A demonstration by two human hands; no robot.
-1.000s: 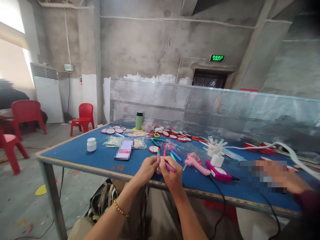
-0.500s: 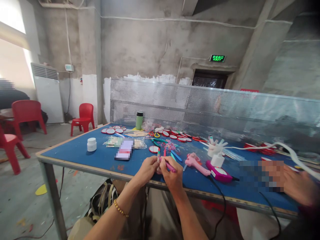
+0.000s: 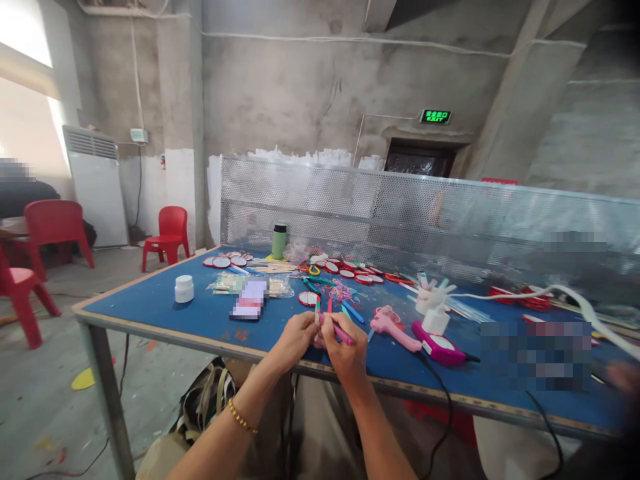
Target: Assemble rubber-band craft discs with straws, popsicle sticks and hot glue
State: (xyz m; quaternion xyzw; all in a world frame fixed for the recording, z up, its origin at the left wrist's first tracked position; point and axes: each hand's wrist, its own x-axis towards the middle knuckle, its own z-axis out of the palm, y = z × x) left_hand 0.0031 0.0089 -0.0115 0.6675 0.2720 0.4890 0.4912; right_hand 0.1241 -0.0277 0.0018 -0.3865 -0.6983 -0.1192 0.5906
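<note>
My left hand [image 3: 298, 337] is closed on a narrow white stick [image 3: 317, 309] with green and red bands near its top, held upright over the table's front edge. My right hand [image 3: 346, 357] grips a magenta marker pen [image 3: 343, 331], its front end close to the stick. Fingers cover the pen's tip, so contact cannot be told. Just beyond the hands lie a red pen [image 3: 329, 305], a blue pen [image 3: 353, 312] and a round red-rimmed mirror-like disc [image 3: 309, 299]. A pink glue gun [image 3: 395, 329] rests to the right of my right hand.
On the blue table [image 3: 150, 313] are a white jar [image 3: 184, 289], a phone [image 3: 250, 298], a green bottle [image 3: 279, 241], teal-handled pliers [image 3: 311, 287] and a magenta box [image 3: 444, 345]. A white cup of sticks [image 3: 427, 297] stands right. Another person's blurred hand [image 3: 625, 381] is at far right.
The other person's hand has drawn away toward the right edge. Both of my hands stay almost in place, with only a slight shift of the right hand and pen.
</note>
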